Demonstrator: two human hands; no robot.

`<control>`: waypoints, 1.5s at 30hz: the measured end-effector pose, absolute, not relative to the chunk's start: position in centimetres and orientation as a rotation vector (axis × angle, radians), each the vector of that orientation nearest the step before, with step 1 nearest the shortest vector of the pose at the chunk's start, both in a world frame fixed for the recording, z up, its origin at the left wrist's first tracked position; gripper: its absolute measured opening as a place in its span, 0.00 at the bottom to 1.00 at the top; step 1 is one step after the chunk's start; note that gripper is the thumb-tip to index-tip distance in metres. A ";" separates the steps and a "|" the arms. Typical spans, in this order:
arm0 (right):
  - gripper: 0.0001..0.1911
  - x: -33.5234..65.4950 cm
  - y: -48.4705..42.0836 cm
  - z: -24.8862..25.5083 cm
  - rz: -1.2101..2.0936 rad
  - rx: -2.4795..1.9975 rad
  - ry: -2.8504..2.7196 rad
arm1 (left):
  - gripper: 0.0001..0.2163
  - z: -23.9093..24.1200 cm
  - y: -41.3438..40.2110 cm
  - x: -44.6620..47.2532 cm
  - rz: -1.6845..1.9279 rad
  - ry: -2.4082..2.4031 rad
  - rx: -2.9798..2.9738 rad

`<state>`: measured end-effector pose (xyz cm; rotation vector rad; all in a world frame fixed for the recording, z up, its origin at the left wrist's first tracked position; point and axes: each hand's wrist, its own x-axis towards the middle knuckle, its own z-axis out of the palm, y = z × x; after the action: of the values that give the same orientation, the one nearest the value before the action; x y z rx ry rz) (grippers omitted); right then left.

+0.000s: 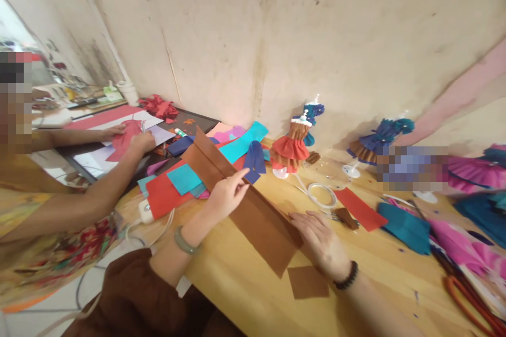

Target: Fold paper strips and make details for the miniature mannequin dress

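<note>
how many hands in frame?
4. Left hand and right hand rest on the brown paper strip; a co-worker's near hand and far hand handle red paper at left. More may be out of frame.

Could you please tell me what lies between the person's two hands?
The head view shows the long brown paper strip spanning that stretch; the left hand and the right hand both touch it.
</note>
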<state>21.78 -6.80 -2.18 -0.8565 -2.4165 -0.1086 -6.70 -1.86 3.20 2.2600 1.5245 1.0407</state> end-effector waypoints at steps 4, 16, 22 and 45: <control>0.21 20.5 -8.5 -1.7 -0.068 -0.756 -2.481 | 0.26 3.2 -1.8 -10.3 1.136 1.831 2.014; 0.12 17.3 -7.6 -1.8 0.342 -1.352 -2.232 | 0.21 0.8 -2.1 -13.5 0.610 2.215 2.008; 0.12 15.2 -5.7 -1.3 0.789 -1.663 -2.176 | 0.19 1.0 -2.9 -12.9 0.535 2.337 2.174; 0.15 16.4 -11.6 8.9 1.607 -1.167 -1.149 | 0.20 1.2 -7.0 -7.5 1.357 0.728 0.380</control>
<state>16.40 -11.59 8.88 -1.1666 -1.1489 1.6069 -7.52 -6.99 1.23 0.3801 0.7284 1.3569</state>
